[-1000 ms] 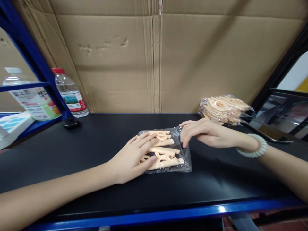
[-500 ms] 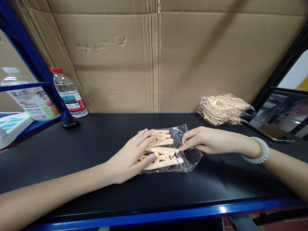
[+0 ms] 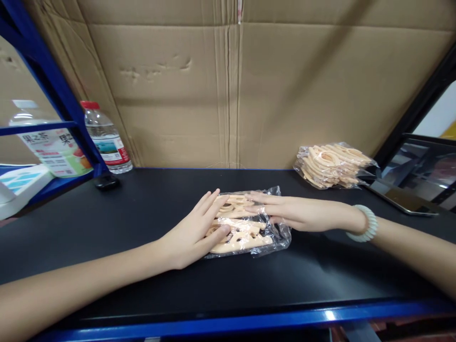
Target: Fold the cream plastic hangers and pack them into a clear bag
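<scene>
A clear plastic bag (image 3: 276,242) lies flat on the black table (image 3: 221,289), with several pale, light wood-coloured cut-out pieces (image 3: 245,243) inside. Over the bag's left end rests my left hand (image 3: 199,228), fingers stretched out and the thumb apart. My right hand (image 3: 299,213) lies over the right part of the bag, palm down, its fingers extended to the left across the pieces. Both hands touch the bag from above without gripping it. Part of the pieces is hidden under the fingers.
At the back right sits a stack of similar bagged pieces (image 3: 331,164), beside a dark flat device (image 3: 402,197). A red-capped water bottle (image 3: 109,147) and a small black object (image 3: 106,182) stand at the left, near a blue frame (image 3: 67,102) with another bottle (image 3: 53,147) behind it.
My right hand has gone from pinching at the bag's right edge to lying flat over it, further left. The bag's right end now looks folded in. My left hand stays in place.
</scene>
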The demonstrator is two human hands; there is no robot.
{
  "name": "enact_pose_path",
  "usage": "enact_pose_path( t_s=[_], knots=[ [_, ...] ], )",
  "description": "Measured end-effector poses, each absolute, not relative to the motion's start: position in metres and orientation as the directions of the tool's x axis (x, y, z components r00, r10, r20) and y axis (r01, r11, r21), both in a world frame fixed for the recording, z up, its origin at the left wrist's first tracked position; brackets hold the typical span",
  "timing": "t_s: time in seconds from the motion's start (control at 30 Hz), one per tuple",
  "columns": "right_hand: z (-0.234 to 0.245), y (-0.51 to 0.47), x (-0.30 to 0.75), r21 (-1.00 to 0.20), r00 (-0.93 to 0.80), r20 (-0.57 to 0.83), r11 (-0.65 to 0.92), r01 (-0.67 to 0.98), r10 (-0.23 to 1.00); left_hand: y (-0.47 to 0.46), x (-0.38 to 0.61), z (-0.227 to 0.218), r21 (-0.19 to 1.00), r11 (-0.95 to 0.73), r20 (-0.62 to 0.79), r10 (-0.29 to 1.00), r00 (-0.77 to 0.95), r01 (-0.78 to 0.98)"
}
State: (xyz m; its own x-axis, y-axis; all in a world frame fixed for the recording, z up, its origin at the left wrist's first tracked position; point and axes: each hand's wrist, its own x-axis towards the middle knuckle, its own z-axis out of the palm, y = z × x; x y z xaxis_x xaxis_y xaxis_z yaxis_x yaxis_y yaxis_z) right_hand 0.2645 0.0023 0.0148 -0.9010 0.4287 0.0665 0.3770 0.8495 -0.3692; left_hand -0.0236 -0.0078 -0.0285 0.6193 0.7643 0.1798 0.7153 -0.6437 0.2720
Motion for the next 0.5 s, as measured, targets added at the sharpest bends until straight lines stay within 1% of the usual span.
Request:
enact_pose_path(
  t_s=[0.17,0.23,0.4,0.5],
  knots=[
    [0.017,0.017,0.242,-0.366,-0.935,0.055,0.879,0.306,0.349,-0.006,-0.025,-0.029,0.268,-0.673,0.179,0.738,0.651,0.689],
    [0.012,0.024,0.235,-0.339,-0.938,0.071,0.893,0.296,0.338,-0.006,-0.025,-0.029,0.265,-0.677,0.178,0.734,0.656,0.686],
    [-0.003,0.032,0.226,-0.153,-0.909,0.169,0.921,0.357,0.380,-0.006,-0.024,-0.028,0.263,-0.694,0.186,0.718,0.671,0.670],
    [-0.003,0.031,0.223,-0.064,-0.928,0.157,0.941,0.332,0.338,-0.006,-0.024,-0.029,0.270,-0.696,0.190,0.716,0.672,0.665]
  ],
)
